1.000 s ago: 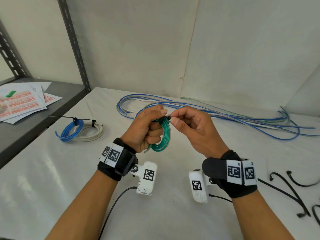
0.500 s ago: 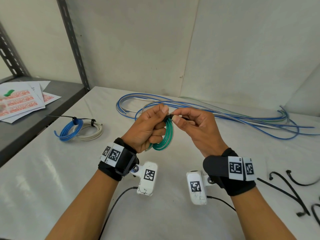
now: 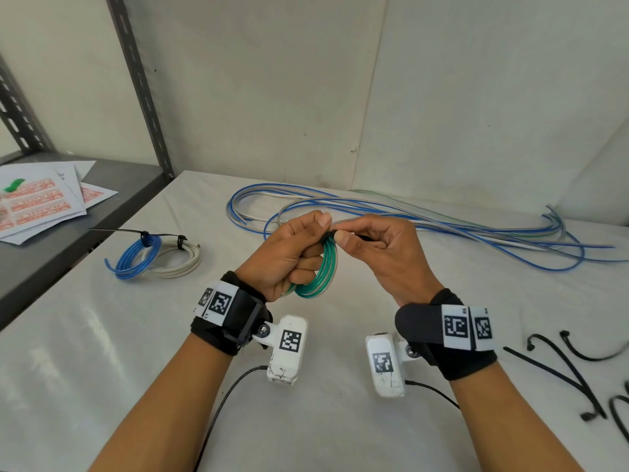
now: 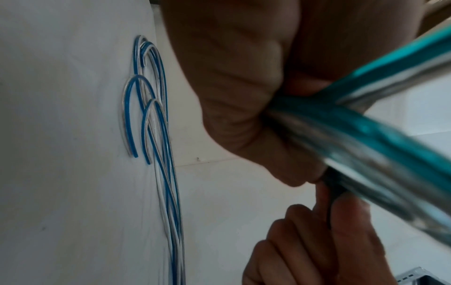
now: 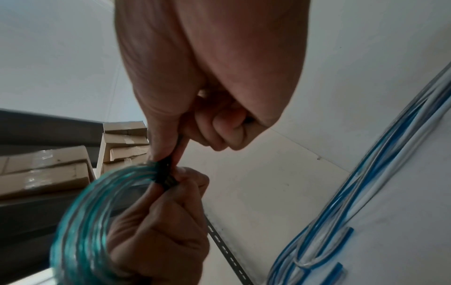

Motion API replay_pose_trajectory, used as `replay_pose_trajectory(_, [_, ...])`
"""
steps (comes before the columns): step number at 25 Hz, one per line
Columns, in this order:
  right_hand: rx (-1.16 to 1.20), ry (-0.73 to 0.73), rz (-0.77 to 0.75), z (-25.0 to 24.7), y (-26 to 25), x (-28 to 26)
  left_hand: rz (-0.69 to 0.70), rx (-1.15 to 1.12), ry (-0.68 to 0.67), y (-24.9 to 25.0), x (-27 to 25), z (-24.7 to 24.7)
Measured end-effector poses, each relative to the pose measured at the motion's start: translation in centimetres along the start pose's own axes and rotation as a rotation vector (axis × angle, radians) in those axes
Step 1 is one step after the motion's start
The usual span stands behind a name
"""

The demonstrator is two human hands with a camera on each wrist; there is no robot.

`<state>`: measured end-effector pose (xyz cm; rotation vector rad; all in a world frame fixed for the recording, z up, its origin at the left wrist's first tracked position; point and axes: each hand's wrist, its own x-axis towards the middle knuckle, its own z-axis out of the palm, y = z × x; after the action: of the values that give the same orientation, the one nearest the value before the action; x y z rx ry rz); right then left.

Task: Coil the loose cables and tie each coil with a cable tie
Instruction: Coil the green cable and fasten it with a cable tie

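My left hand (image 3: pixel 292 257) grips a small green cable coil (image 3: pixel 323 274) above the white table (image 3: pixel 102 369). A black cable tie (image 3: pixel 329 235) wraps the top of the coil. My right hand (image 3: pixel 377 247) pinches the tie between thumb and forefinger. In the right wrist view the black cable tie (image 5: pixel 165 174) sits around the green cable coil (image 5: pixel 85 221), both hands touching it. The left wrist view shows the green cable coil (image 4: pixel 366 125) close up and the black cable tie (image 4: pixel 334 190) running into my right fingers (image 4: pixel 349 221). Loose blue and white cables (image 3: pixel 442 226) lie behind.
Two tied coils, blue (image 3: pixel 136 258) and white (image 3: pixel 177 260), lie at the left. Spare black cable ties (image 3: pixel 578 366) lie at the right edge. A grey shelf (image 3: pixel 51 253) with printed sheets (image 3: pixel 37 202) stands left, with a metal upright (image 3: pixel 139 83).
Both hands have lifted slightly with the green coil. The coil has turned more edge-on, and the right hand's pinch on the tie has shifted closer to the coil's top.
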<state>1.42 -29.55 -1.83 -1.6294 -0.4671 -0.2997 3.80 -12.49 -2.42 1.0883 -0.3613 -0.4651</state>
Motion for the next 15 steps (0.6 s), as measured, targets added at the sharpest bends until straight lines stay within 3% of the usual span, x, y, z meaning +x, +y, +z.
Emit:
replay_pose_trajectory(5, [0.003,-0.009,0.006,-0.7,0.0,0.2,-0.005,-0.024,-0.004,-0.1,0.1,0.3])
replay_pose_trajectory(8, [-0.296,0.124,-0.031,-1.0,1.0,0.2,0.078,-0.033,0.118,-0.2,0.6,0.7])
replay_pose_trajectory(10, [-0.314,0.227,-0.042,-0.6,1.2,0.1,0.182,-0.061,0.25,-0.4,1.1,0.7])
replay_pose_trajectory(11, [-0.256,0.2,-0.016,-0.5,1.2,0.2,0.237,-0.089,0.314,-0.4,1.2,0.6])
replay_pose_trajectory(15, [-0.158,-0.145,0.147,0.6,1.2,-0.3,0.384,-0.186,0.46,-0.3,1.6,0.2])
